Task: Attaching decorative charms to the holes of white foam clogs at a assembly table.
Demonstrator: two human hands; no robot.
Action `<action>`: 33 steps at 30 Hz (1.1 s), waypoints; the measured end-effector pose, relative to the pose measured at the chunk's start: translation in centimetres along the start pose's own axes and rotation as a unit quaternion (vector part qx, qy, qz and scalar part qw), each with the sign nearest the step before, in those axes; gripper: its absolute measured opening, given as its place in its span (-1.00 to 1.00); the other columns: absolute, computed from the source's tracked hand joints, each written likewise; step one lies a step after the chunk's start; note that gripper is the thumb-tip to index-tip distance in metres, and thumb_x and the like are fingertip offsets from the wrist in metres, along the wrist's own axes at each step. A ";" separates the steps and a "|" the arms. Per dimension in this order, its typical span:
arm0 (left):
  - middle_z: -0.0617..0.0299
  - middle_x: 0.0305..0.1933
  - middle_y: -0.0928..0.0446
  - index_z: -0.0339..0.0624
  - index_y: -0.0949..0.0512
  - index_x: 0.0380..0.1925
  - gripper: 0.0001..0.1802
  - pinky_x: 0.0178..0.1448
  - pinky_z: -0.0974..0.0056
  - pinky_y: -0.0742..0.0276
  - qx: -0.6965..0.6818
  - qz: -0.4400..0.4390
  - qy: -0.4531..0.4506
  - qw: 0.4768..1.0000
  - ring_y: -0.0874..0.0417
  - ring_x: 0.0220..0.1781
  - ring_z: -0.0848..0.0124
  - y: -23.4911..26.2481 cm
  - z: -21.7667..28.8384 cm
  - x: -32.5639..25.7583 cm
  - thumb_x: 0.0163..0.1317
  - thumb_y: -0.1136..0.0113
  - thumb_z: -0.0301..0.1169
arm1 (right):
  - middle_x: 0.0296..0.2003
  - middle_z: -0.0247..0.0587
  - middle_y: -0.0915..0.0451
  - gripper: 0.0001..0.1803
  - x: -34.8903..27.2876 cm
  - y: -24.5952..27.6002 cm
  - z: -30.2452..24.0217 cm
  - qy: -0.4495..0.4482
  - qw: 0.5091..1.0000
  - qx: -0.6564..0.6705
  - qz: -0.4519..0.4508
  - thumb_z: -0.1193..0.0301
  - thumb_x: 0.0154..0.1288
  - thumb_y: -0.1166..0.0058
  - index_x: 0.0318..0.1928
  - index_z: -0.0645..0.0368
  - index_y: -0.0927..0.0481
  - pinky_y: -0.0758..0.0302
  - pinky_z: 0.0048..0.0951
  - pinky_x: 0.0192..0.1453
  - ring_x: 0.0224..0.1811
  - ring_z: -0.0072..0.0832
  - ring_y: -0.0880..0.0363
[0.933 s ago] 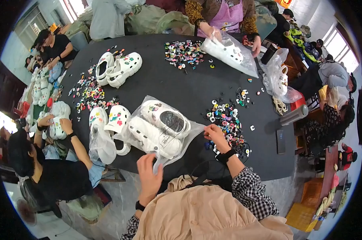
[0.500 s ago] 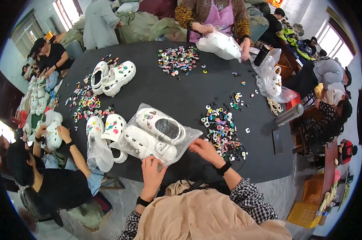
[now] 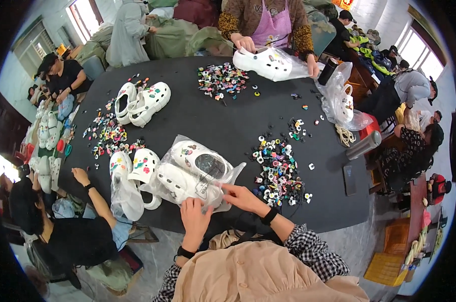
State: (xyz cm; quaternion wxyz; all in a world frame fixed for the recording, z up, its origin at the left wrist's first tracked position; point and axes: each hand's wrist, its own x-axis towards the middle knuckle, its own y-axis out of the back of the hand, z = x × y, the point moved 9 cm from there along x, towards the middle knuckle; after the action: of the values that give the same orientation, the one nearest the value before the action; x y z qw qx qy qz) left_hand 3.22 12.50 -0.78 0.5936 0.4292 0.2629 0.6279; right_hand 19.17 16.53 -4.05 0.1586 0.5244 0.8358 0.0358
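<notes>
A clear plastic bag [image 3: 236,172] with a pair of white clogs [image 3: 180,177] in it lies at the near edge of the table. Colourful charms dot the clogs' tops. My left hand [image 3: 195,217] grips the bag's near edge, fingers bent over the film. Pinched in my right hand [image 3: 244,197] is the bag's right side, gathered close to the clogs. Just left of the bag stands another pair of white clogs [image 3: 144,165] with charms, one partly wrapped in clear plastic [image 3: 132,202].
Loose charms lie in heaps on the black table [image 3: 208,113], one charm heap [image 3: 278,168] right of my hands. Farther off are unbagged white clogs [image 3: 152,103]. Across, a person handles a bagged clog [image 3: 268,64]. A steel flask [image 3: 364,146] and phone [image 3: 349,179] sit at right.
My right hand has moved left, folding the bag's right side inward. Across the table, the other person's clog has turned sideways. The person at left has let go of a white clog.
</notes>
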 end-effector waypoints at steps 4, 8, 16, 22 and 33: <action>0.11 -0.34 -0.41 -0.24 -0.45 -0.43 -0.84 -0.17 0.13 -0.40 -0.039 0.022 0.005 0.999 -0.46 -0.23 0.13 -0.4 -0.8 0.4 0.09 -0.25 -0.48 | -0.03 -0.06 -0.54 -0.51 0.3 -0.4 -1.2 0.102 0.995 0.004 0.017 0.46 0.31 -0.02 0.26 0.06 -0.45 -0.46 -0.36 0.04 -0.01 -0.34 -0.53; 0.10 -0.34 -0.42 -0.27 -0.45 -0.39 -0.91 -0.28 0.21 -0.41 -0.162 0.074 0.042 0.983 -0.47 -0.34 0.19 2.5 0.6 0.7 0.16 -0.17 -0.52 | 0.13 -0.04 -0.45 -0.50 0.5 -0.4 -1.7 0.190 0.979 -0.058 0.042 0.49 0.26 -0.04 0.24 0.10 -0.45 -0.36 -0.28 0.24 0.20 -0.16 -0.41; 0.09 -0.22 -0.46 -0.28 -0.48 -0.29 -0.83 -0.30 0.28 -0.49 -0.260 0.046 -0.022 0.964 -0.52 -0.37 0.23 4.0 6.1 1.6 0.10 -0.19 -0.64 | 0.06 0.20 -0.49 -0.53 3.9 -2.1 -4.4 0.252 0.827 -0.454 0.214 0.31 0.15 -0.09 0.07 0.25 -0.51 -0.36 -0.07 0.23 0.18 0.03 -0.43; 0.09 -0.18 -0.49 -0.26 -0.48 -0.18 -0.75 -0.27 0.27 -0.52 -0.307 0.004 0.019 0.951 -0.56 -0.34 0.25 2.7 4.6 0.7 0.11 -0.24 -0.59 | -0.25 0.10 -0.55 -0.57 7.3 -3.5 -1.3 0.205 0.840 -0.494 0.091 0.18 0.15 -0.04 -0.10 0.27 -0.54 -0.42 -0.02 -0.18 -0.25 -0.03 -0.56; 0.09 -0.21 -0.51 -0.28 -0.52 -0.13 -0.73 -0.20 0.29 -0.53 -0.323 -0.030 0.055 0.944 -0.60 -0.26 0.30 2.1 2.3 -1.4 0.13 -0.23 -0.59 | -0.10 0.24 -0.56 -0.41 5.2 -6.6 -0.8 0.341 0.805 -0.478 0.088 0.08 0.14 -0.08 0.00 0.35 -0.52 -0.44 0.04 0.00 -0.09 0.08 -0.55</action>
State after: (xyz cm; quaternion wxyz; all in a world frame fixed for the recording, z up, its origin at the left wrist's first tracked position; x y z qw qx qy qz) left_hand 3.97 10.44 1.82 0.7035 0.1707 0.0911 0.6839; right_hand 11.17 18.29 -5.95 0.0903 0.4071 0.6636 0.6211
